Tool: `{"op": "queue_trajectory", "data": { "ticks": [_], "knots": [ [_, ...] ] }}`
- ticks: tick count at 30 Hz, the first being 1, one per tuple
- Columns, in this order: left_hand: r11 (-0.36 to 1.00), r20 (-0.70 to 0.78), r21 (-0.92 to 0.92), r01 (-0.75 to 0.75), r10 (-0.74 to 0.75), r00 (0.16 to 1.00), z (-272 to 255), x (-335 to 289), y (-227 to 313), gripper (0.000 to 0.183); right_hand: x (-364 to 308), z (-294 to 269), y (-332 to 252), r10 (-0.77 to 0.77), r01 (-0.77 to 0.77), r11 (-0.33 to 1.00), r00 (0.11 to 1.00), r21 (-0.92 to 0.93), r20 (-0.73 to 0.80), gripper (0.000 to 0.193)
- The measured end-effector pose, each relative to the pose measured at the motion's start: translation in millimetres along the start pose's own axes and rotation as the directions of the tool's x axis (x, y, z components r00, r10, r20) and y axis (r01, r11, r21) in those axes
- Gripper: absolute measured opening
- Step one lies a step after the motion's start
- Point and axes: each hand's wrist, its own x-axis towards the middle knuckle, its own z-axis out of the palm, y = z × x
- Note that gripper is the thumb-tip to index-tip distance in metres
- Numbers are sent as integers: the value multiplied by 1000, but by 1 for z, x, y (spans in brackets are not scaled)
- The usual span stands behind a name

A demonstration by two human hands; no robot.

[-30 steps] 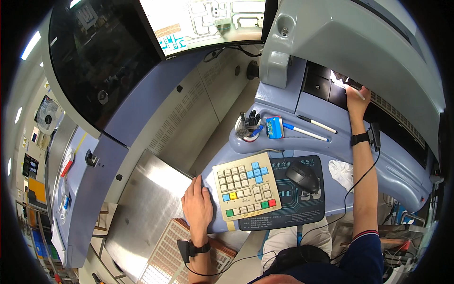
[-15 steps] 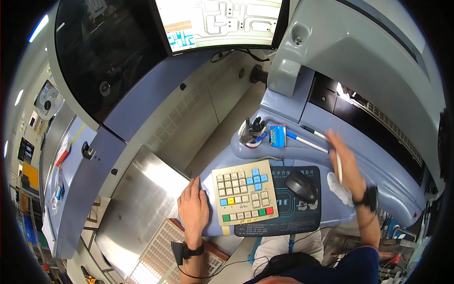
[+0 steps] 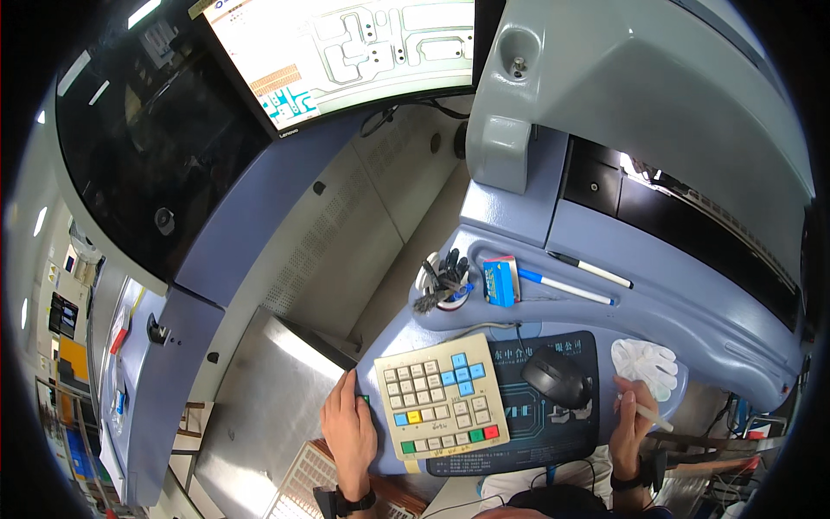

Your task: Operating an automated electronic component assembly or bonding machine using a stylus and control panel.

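My left hand (image 3: 347, 437) lies with its fingers stretched out on the desk's left edge, beside the beige keypad (image 3: 441, 415), and holds nothing. At the desk's near right, my right hand (image 3: 628, 426) is closed around a slim white pen (image 3: 654, 419) that slants toward the lower right. Just beyond this hand is a crumpled white glove (image 3: 645, 367). To its left, a black mouse (image 3: 556, 377) rests on a dark mouse pad (image 3: 529, 458).
Behind the keypad stand a cup of pens (image 3: 447, 294) and a small blue box (image 3: 499, 283). A white marker with a blue cap (image 3: 571, 288) and one with a black cap (image 3: 596, 271) lie in the tray. A lit monitor (image 3: 346, 65) rises at the back.
My right hand has come back from beside the markers to the desk's near edge, the white pen still in it. My left hand stays by the keypad; the whole view has shifted.
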Motion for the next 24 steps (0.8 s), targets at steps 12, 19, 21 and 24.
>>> {"op": "queue_trajectory", "data": {
  "ticks": [12, 19, 21, 24],
  "knots": [
    [999, 16, -2, 36, -36, 999, 2, -2, 1, 47, -5, 4, 5, 39, -36, 998, 998, 57, -47, 18],
    [1000, -11, 3, 11, -11, 1000, 1, -1, 0, 45, -3, 6, 2, 40, -36, 993, 999, 116, -31, 8],
    [1000, -7, -2, 11, -11, 1000, 1, 0, 1, 44, -3, 5, 4, 28, -23, 994, 999, 107, -40, 7],
    [1000, -7, 4, 7, -7, 1000, 0, 0, 0, 44, -2, 7, 6, 5, -1, 995, 999, 101, -42, 6]
  ]
}}
